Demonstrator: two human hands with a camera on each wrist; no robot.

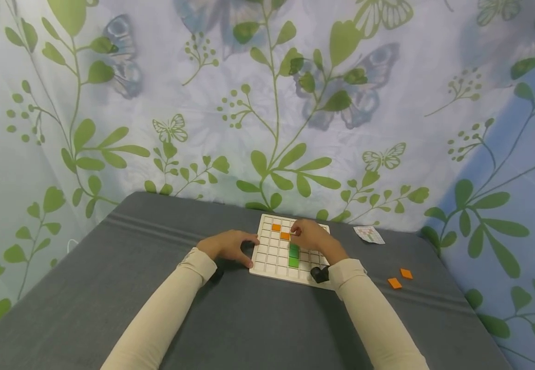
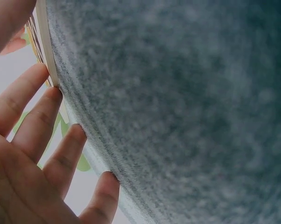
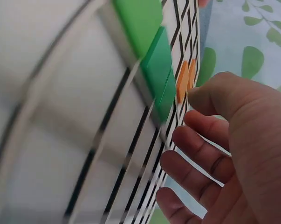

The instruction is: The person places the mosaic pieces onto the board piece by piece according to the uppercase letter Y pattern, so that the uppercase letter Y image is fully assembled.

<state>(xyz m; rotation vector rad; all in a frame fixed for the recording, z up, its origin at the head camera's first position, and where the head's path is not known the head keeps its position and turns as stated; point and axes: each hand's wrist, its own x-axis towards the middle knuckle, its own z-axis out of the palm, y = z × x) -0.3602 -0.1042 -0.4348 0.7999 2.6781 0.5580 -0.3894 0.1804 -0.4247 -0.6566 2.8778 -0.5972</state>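
A white grid board point(image 1: 267, 257) lies on the grey table. Two orange tiles point(image 1: 285, 236) sit diagonally in its upper squares, and green tiles point(image 1: 293, 262) run in a column below them. My left hand point(image 1: 230, 245) is at the board's left edge, thumb and fingers spread; in the left wrist view its fingertips point(image 2: 54, 92) reach the board's side. Over the upper middle squares is my right hand point(image 1: 312, 237), loosely bent. In the right wrist view its thumb point(image 3: 208, 97) comes close beside an orange tile point(image 3: 182, 81), with no tile showing between thumb and index finger.
Two loose orange tiles point(image 1: 394, 283) lie on the table point(image 1: 424, 318) to the right. Behind them is a small paper with a printed coloured grid point(image 1: 369, 235). A leaf-and-butterfly curtain point(image 1: 193, 128) hangs along the table's back edge.
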